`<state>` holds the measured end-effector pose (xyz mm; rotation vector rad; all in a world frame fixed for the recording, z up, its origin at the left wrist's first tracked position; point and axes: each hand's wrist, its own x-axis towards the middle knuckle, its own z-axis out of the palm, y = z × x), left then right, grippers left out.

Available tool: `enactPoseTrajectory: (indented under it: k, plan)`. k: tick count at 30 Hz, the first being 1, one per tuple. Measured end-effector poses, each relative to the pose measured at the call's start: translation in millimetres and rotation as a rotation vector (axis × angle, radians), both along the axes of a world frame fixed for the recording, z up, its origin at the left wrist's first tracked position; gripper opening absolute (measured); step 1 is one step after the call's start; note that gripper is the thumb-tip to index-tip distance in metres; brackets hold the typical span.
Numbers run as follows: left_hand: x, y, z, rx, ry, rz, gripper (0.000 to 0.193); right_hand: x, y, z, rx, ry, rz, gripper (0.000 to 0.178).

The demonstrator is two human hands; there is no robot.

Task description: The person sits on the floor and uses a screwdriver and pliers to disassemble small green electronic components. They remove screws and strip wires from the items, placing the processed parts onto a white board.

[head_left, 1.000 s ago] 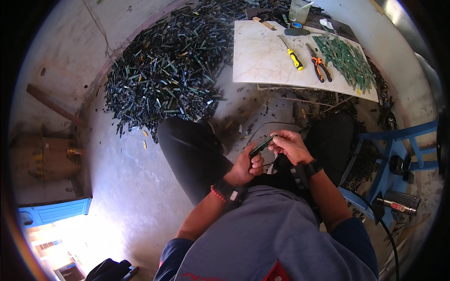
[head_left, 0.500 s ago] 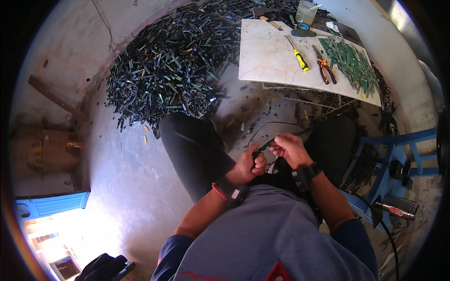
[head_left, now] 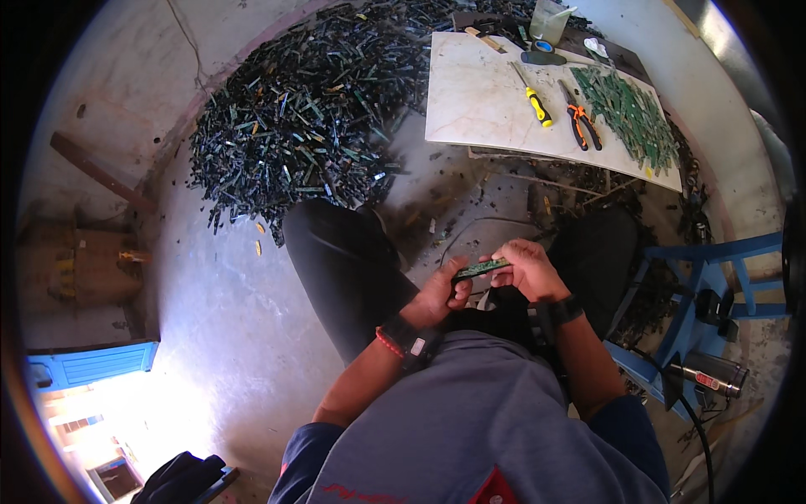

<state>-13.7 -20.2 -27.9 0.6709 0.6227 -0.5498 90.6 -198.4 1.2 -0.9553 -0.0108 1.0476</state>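
Between my knees, a narrow green circuit board strip [head_left: 482, 269] spans from one hand to the other. My left hand [head_left: 442, 291] is closed round its left end, where a dark edge shows under the fingers. With thumb and fingers, my right hand [head_left: 527, 269] pinches the strip's right end. The green face of the strip is turned up toward me. Ahead on the right, a white board [head_left: 478, 101] carries a yellow-and-black screwdriver [head_left: 538, 107], orange-handled pliers [head_left: 580, 126] and a pile of green circuit strips [head_left: 628, 113].
A large heap of dark narrow strips [head_left: 294, 126] covers the floor ahead left. At the white board's far edge are a translucent cup [head_left: 549, 23] and a dark-handled tool [head_left: 544, 59]. A blue stool [head_left: 693, 294] and a steel flask [head_left: 714, 372] are at my right.
The strip in my hands has turned from its dark side to its green face and lies flatter. My right hand has shifted slightly.
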Motion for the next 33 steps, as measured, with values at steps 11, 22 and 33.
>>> enactPoseTrajectory:
  k: [11,22,33]
  plan:
    - [1,4,8,0.138,-0.125,0.122,0.039,-10,-15,24,-0.282,-0.338,0.374,0.023]
    - [13,-1,6,0.218,-0.047,0.257,0.046,-38,12,38,-0.322,-0.821,0.196,0.02]
    - [42,-2,28,0.63,-0.222,-0.011,0.064,-22,22,55,-0.339,-0.376,0.118,0.033]
